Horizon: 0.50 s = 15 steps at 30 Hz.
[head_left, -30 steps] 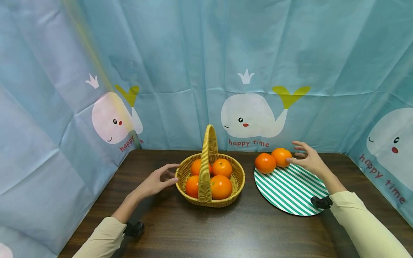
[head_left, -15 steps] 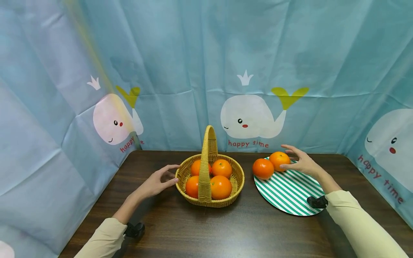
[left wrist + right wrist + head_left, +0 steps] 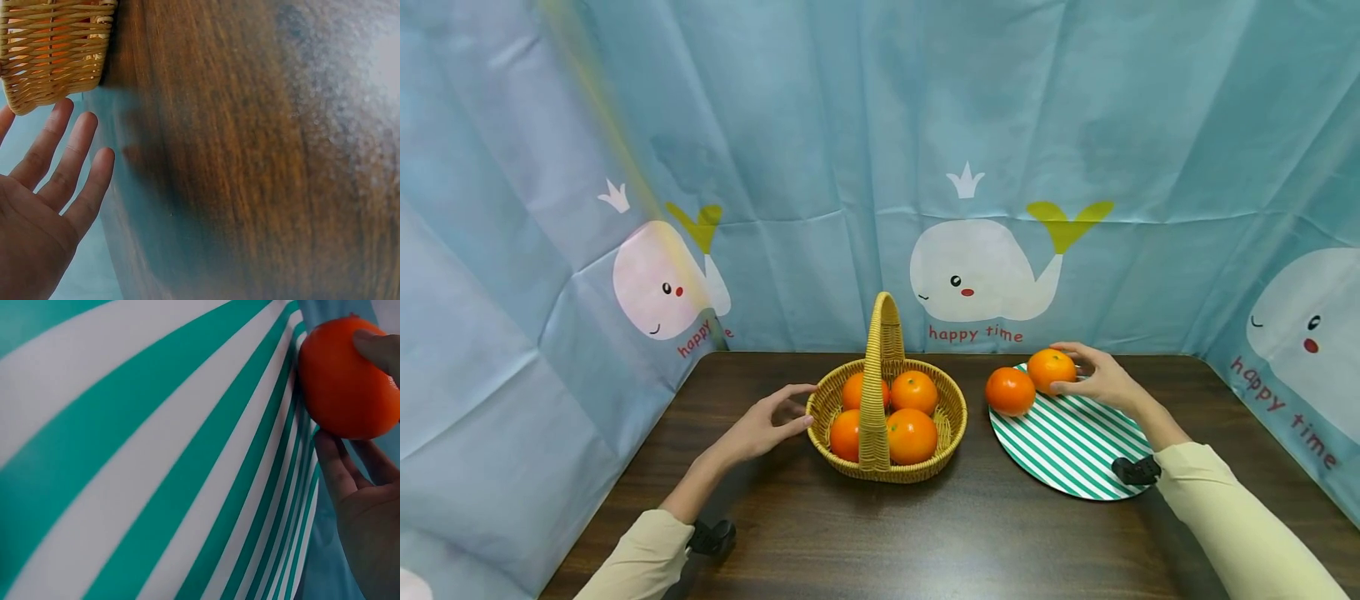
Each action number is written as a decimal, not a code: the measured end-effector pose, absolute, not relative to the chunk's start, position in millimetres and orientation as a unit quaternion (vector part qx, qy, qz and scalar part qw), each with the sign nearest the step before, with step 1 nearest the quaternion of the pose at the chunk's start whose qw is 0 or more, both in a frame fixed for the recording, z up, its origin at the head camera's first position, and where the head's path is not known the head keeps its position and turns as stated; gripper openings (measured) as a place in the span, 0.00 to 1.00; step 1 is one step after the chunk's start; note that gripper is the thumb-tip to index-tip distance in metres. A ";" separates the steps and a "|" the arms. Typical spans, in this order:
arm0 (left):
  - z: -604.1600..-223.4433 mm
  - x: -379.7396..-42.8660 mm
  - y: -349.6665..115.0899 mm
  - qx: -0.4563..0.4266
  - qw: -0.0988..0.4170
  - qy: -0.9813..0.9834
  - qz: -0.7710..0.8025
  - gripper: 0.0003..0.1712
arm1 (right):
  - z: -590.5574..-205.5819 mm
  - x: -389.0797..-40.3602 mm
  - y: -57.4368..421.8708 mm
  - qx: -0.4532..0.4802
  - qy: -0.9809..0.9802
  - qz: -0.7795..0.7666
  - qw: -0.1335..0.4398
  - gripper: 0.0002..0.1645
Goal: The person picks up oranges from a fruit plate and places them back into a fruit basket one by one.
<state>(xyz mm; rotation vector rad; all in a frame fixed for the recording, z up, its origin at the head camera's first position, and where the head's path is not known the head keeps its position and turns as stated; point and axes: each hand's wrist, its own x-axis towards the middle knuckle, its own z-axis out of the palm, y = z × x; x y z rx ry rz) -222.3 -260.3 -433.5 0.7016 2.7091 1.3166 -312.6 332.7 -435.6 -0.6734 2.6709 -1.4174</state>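
Observation:
A yellow wicker basket (image 3: pixel 904 472) with a tall arched handle stands mid-table and holds several oranges (image 3: pixel 912 437). At its left side is my left hand (image 3: pixel 762 427), fingers extended and thumb apart, fingertips right at the rim. The left wrist view shows this hand (image 3: pixel 56 194) spread beside the woven wall. On the right, my right hand (image 3: pixel 1105 382) grips an orange (image 3: pixel 1051 371) at the back of a green-and-white striped round plate (image 3: pixel 1075 458). In the right wrist view, thumb and fingers are on opposite sides of this orange (image 3: pixel 347 378). Another orange (image 3: pixel 1010 392) sits against it on the left.
The dark wooden table (image 3: pixel 925 542) ends at the back against a blue curtain (image 3: pixel 805 167) printed with whales. More curtain hangs along the left and right sides. Bare tabletop separates the basket from the striped plate.
My right hand has moved left and its fingers have closed round the rear orange. Both oranges on the plate have shifted slightly nearer and left. The left hand stays at the basket.

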 end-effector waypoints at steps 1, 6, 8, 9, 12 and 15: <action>-433.7 -222.3 -260.5 0.226 0.024 0.876 0.426 0.31 | -435.0 -311.7 333.7 -0.216 0.863 -0.456 0.020 0.42; -435.0 -223.5 -262.4 0.227 0.023 0.872 0.432 0.31 | -429.5 -308.3 338.3 -0.208 0.862 -0.462 0.017 0.41; -435.9 -224.4 -263.2 0.225 0.023 0.872 0.434 0.31 | -426.3 -306.9 339.4 -0.206 0.858 -0.471 0.016 0.41; -436.5 -224.9 -263.5 0.224 0.023 0.872 0.434 0.31 | -424.9 -306.3 340.0 -0.209 0.856 -0.473 0.014 0.41; -437.8 -226.2 -263.9 0.222 0.026 0.873 0.434 0.31 | -419.0 -303.1 339.5 -0.217 0.849 -0.482 0.003 0.40; -438.3 -226.8 -263.8 0.222 0.029 0.870 0.439 0.31 | -412.0 -298.9 337.3 -0.224 0.848 -0.480 -0.013 0.40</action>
